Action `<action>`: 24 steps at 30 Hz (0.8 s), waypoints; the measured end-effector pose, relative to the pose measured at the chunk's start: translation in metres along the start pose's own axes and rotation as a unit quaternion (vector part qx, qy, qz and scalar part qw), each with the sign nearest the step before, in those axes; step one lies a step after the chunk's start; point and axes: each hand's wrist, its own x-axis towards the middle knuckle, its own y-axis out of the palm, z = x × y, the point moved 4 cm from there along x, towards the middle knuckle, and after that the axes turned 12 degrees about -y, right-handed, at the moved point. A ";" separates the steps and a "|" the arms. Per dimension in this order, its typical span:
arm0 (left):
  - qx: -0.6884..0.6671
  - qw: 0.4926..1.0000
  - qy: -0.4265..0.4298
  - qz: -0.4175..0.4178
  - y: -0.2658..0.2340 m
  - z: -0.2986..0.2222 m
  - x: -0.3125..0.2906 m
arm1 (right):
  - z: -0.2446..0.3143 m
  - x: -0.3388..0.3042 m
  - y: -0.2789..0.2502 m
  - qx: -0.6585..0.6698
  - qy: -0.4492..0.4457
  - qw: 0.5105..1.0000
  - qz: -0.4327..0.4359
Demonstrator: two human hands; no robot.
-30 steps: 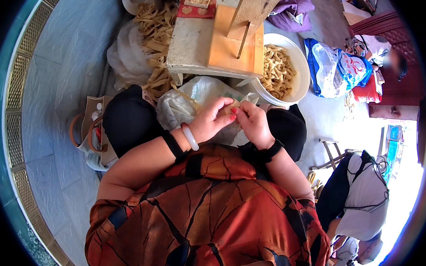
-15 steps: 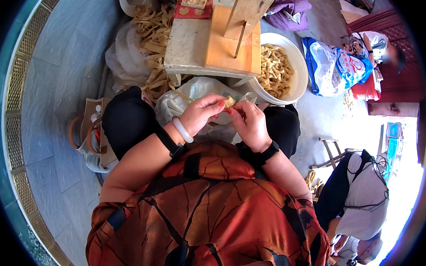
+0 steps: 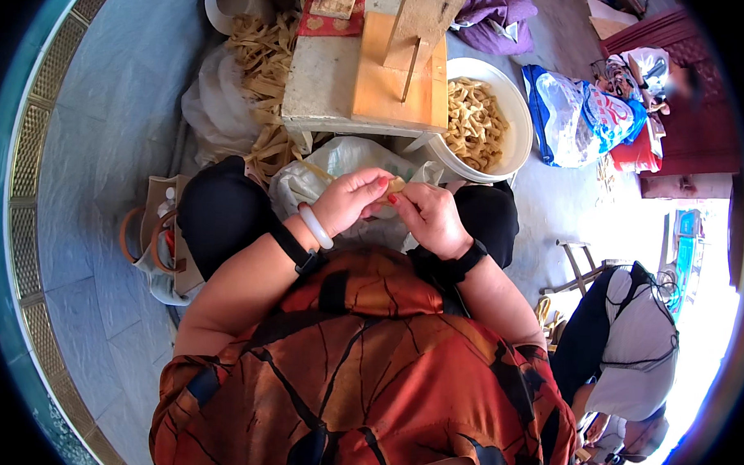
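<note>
Above my lap, a small tan folded strip (image 3: 396, 185) is pinched between the fingertips of both hands. My left hand (image 3: 348, 204), with a pale bangle at the wrist, closes thumb and finger on one side of it. From the other side my right hand (image 3: 435, 221) grips it, fingers curled in. Much of the strip is hidden by the fingers. Beneath the hands lies a white plastic bag (image 3: 300, 183) between my knees. Long flat tan strips (image 3: 267, 61) are heaped to the left. A white bucket (image 3: 519, 115) at the right contains many short folded tan pieces (image 3: 474, 125).
Ahead stands a low table (image 3: 316, 87) bearing a wooden board (image 3: 377, 97) with an upright post and a thin rod. A handbag (image 3: 160, 233) is by my left knee. Purple and blue-white bags (image 3: 577, 117) lie beyond the bucket. Other people (image 3: 638, 348) sit at the right.
Both hands have shifted very slightly, and the strip sits lower between the fingertips, with less of it showing. The whole view has slid a little to the left.
</note>
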 end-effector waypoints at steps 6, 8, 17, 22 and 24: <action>0.254 0.925 0.202 -0.196 -0.019 -0.035 -0.008 | 0.034 -0.011 0.001 0.103 -0.058 0.988 0.098; 0.270 0.903 0.241 -0.230 -0.021 -0.037 -0.012 | 0.028 -0.022 -0.004 0.170 -0.023 0.982 0.077; 0.332 0.878 0.298 -0.176 0.013 -0.047 -0.027 | 0.030 0.004 0.004 0.092 0.024 0.990 0.101; 0.357 0.906 0.162 -0.159 -0.010 -0.047 -0.023 | 0.030 0.006 -0.008 -0.007 -0.050 0.996 0.071; 0.342 0.937 0.024 -0.059 -0.012 -0.053 -0.031 | 0.021 0.006 -0.021 -0.029 -0.075 0.996 0.023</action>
